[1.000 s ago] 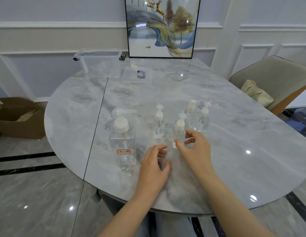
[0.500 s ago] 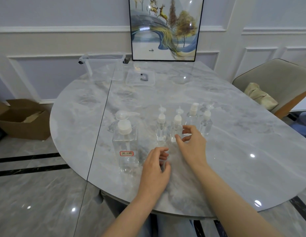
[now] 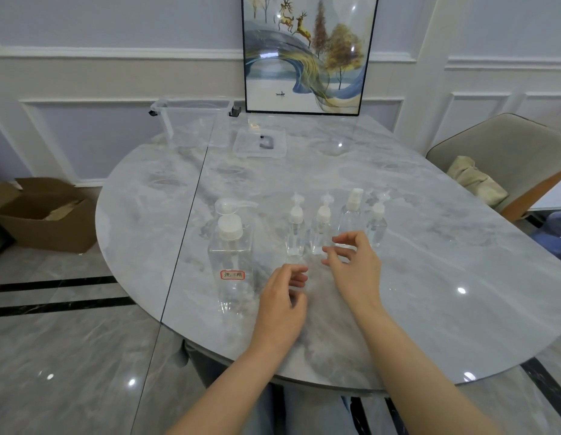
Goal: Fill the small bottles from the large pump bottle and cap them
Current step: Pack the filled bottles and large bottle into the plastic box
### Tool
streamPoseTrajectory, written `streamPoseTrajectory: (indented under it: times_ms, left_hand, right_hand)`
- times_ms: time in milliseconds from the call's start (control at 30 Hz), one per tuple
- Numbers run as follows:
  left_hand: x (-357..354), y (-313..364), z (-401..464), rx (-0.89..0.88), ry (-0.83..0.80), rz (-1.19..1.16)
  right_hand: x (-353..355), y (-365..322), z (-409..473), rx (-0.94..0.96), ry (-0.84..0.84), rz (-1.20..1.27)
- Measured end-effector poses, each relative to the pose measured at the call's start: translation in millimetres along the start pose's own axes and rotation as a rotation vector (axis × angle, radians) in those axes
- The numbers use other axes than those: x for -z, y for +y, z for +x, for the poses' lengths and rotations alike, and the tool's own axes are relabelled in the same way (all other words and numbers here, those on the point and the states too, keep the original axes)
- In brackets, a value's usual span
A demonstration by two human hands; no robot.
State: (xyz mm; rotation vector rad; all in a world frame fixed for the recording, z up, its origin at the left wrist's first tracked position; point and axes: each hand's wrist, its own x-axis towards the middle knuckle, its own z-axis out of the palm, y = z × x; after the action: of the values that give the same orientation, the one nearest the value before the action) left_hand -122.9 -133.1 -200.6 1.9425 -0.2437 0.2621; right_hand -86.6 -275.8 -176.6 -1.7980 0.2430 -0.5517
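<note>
Hands [image 3: 354, 271] loosely curled near small bottles [image 3: 320, 227]

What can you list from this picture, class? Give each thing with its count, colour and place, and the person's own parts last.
large pump bottle: 1, clear, white pump, table left
small bottles: 4, clear, white tops, row right of it
table: 1, grey marble
bin: 1, clear, far edge
lid: 1, clear, beside bin
picture: 1, black frame, against wall
box: 1, brown, floor left
chair: 1, beige, right
left hand: empty
right hand: empty, near small bottles
</note>
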Motion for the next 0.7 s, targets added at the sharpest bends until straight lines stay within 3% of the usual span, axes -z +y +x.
streamPoseTrajectory:
  times_ms: [400, 600, 700]
  left_hand:
    - [34, 30, -5, -0.144, 0.016, -0.031]
    - [72, 61, -5, -0.568, 0.032, 0.172]
    - [93, 72, 0, -0.635, 0.207, 0.176]
  right_hand:
    - [13, -5, -21, 0.041, -0.065, -0.030]
    - [-1, -9, -37, 0.039, -0.140, -0.008]
    - [-12, -11, -45, 0.044, -0.175, 0.001]
